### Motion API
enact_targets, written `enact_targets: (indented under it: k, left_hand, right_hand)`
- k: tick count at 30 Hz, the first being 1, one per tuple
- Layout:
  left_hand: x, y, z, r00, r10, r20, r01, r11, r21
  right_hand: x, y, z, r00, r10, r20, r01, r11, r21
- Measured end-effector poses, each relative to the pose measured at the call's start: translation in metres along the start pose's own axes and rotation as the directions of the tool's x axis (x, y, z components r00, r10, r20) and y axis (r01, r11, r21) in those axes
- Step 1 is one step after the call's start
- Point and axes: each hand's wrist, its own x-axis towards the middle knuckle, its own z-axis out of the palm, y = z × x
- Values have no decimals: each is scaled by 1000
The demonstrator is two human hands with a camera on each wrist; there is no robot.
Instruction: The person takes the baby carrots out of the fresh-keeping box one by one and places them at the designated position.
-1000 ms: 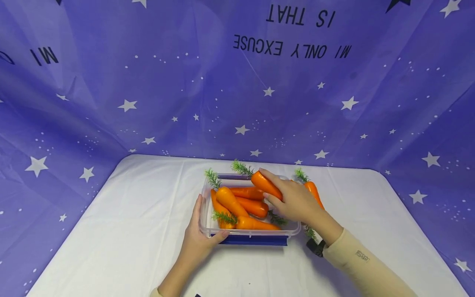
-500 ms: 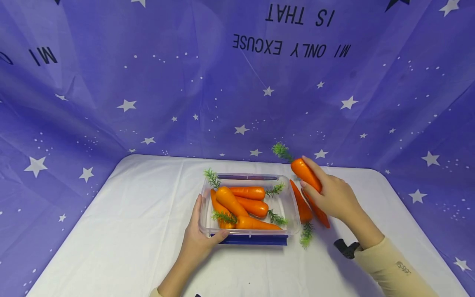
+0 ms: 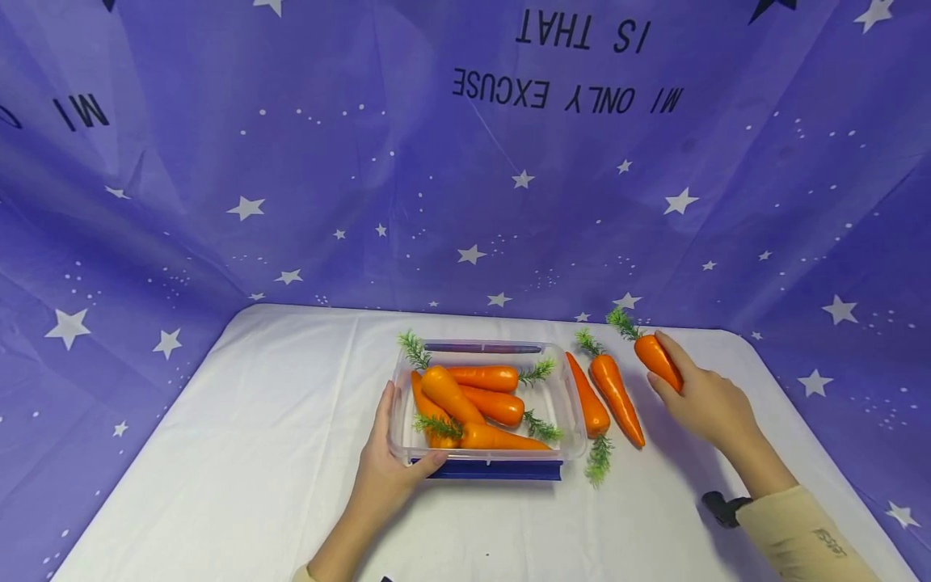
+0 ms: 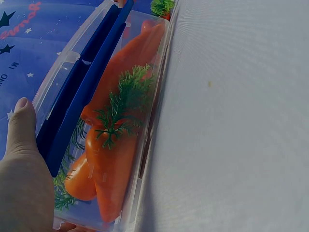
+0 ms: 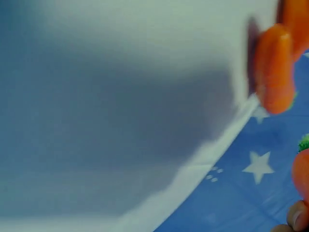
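Observation:
My left hand (image 3: 393,469) grips the near left corner of a clear plastic box (image 3: 575,404), its thumb over the front rim beside a blue clip (image 3: 502,470). Inside the box lie several toy carrots (image 3: 486,377) with green tops. To the right, my right hand (image 3: 709,404) holds another carrot (image 3: 655,360) by its body, the leafy end pointing up and left. Two carrots lie between the box and that hand: one (image 3: 589,404) close to the box wall, the other (image 3: 617,400) just right of it. In the right wrist view, only fingertips (image 5: 300,217) and part of the held carrot (image 5: 303,174) show.
A white cloth (image 3: 276,453) covers the table. Purple fabric with white stars (image 3: 465,202) hangs behind and at both sides. A black strap piece (image 3: 722,509) sits at my right wrist.
My right hand has carried its carrot from above the box out to the right, past the two carrots lying on the table. The left hand has stayed on the box.

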Motion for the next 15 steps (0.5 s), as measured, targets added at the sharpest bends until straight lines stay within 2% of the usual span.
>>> enact_targets:
  k: [7,15]
  left_hand:
    - [0,0,0,1000,0,-1,0,1000,-8]
    - [0,-1,0,1000,-1,5,2,1000,-18]
  right_hand:
    - [5,20,16,996,28,87,-24,998,-52]
    - [7,22,24,986,44,161,-29,995,-95]
